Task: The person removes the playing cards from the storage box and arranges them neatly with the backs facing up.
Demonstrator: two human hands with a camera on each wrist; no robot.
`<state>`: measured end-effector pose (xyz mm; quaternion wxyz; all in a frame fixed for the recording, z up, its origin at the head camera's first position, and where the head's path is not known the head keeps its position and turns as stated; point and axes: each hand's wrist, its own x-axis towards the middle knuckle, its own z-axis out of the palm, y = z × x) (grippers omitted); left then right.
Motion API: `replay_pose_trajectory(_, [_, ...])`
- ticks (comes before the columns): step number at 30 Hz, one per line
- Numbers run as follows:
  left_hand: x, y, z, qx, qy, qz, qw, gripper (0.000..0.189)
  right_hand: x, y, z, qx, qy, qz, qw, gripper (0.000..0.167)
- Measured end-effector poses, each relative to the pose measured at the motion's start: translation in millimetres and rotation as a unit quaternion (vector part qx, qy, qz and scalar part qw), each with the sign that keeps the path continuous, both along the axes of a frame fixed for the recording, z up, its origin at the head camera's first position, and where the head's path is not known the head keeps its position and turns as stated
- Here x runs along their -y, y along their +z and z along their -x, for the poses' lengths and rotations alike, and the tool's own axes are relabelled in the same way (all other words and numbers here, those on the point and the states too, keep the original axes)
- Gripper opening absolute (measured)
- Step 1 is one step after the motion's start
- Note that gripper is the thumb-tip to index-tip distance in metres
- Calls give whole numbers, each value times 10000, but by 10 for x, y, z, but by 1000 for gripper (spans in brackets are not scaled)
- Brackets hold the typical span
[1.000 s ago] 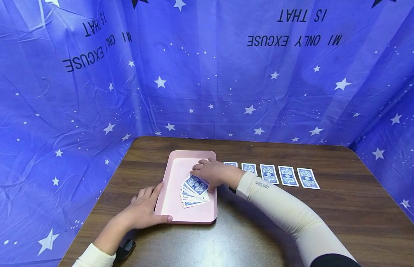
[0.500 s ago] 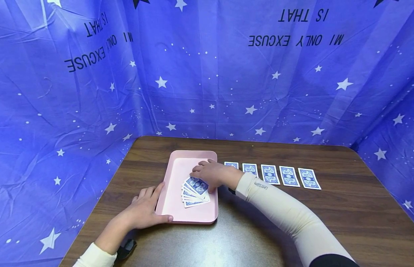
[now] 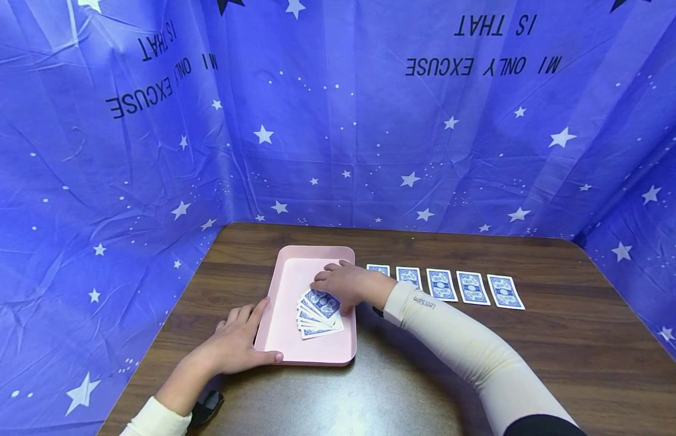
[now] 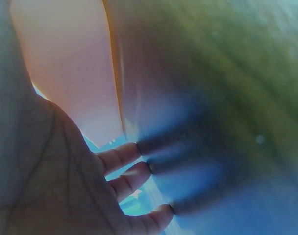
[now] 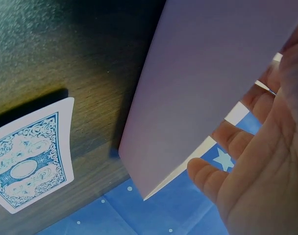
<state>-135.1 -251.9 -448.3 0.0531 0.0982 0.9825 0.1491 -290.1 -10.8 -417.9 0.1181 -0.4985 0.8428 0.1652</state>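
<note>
A pink tray [image 3: 280, 309] lies on the wooden table, with a fan of face-down blue-backed playing cards [image 3: 318, 318] inside it. My left hand [image 3: 232, 342] rests against the tray's near left corner. Its thumb lies along the front rim and its straight fingers run beside the left wall; the left wrist view shows several fingers apart. Over the tray's right rim reaches my right hand [image 3: 349, 287], its relaxed fingers touching the upper end of the topmost card. In the right wrist view, the tray wall [image 5: 198, 88] hides the cards and its thumb.
Several face-down playing cards [image 3: 441, 285] form a row right of the tray, the leftmost ones partly behind the right forearm. Brown wooden table [image 3: 403, 375] surrounds the tray. A blue star-patterned curtain [image 3: 338, 151] hangs behind and at both sides.
The fingers of my right hand have slid very slightly over the topmost card. My left hand, the tray and the row of cards keep their places; the view has shifted a little.
</note>
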Motion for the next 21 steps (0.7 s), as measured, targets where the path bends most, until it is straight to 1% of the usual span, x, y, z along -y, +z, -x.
replay_pose_trajectory(4, [-7, 0, -1, 10, -4, 5, 10000, 124, -14, 9, -2, -17, 16, -10, 10000, 92])
replay_pose_trajectory(7, [-8, -2, -4, 4, -8, 18, 10000, 124, -28, 46, -16, -42, 27, 21, 10000, 93])
replay_pose_trajectory(14, [-10, 8, -12, -69, -24, -24, 10000, 123, -73, 166, -58, -38, -82, 234, 9997, 94])
replay_pose_trajectory(17, [-11, 14, -15, -70, -27, -25, 10000, 123, -100, 195, -72, 16, -104, 361, 9993, 94])
replay_pose_trajectory(21, [-17, 15, -14, -85, -42, -4, 10000, 122, -150, 216, -90, -49, -49, 445, 9990, 94])
